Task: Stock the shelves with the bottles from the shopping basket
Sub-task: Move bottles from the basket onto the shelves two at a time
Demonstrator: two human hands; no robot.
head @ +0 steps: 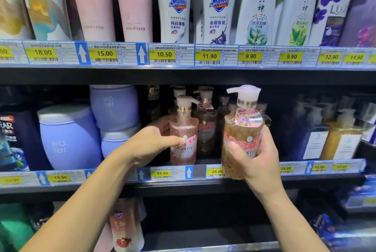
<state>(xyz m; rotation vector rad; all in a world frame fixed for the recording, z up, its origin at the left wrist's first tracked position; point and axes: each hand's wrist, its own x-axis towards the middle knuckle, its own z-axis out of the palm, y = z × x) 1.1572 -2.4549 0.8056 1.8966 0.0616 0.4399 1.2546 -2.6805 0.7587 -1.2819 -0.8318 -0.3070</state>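
So the pink pump bottle is gripped by the left hand at the shelf front edge, amber pump bottle is clutched by the right hand just off it.

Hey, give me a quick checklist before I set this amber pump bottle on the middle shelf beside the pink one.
1. Grip: the right hand wraps the body of the amber clear-plastic pump bottle: ok.
2. Neighbour: the left hand holds the pink clear-plastic pump bottle upright on the dark middle shelf: ok.
3. Height: the amber bottle's base hangs in front of the shelf's price rail, not above it: not ok.
4. Free spot behind the yellow 28.00 price tag: hidden by the amber bottle: cannot tell.
5. Amber bottle's label faces outward: ok.
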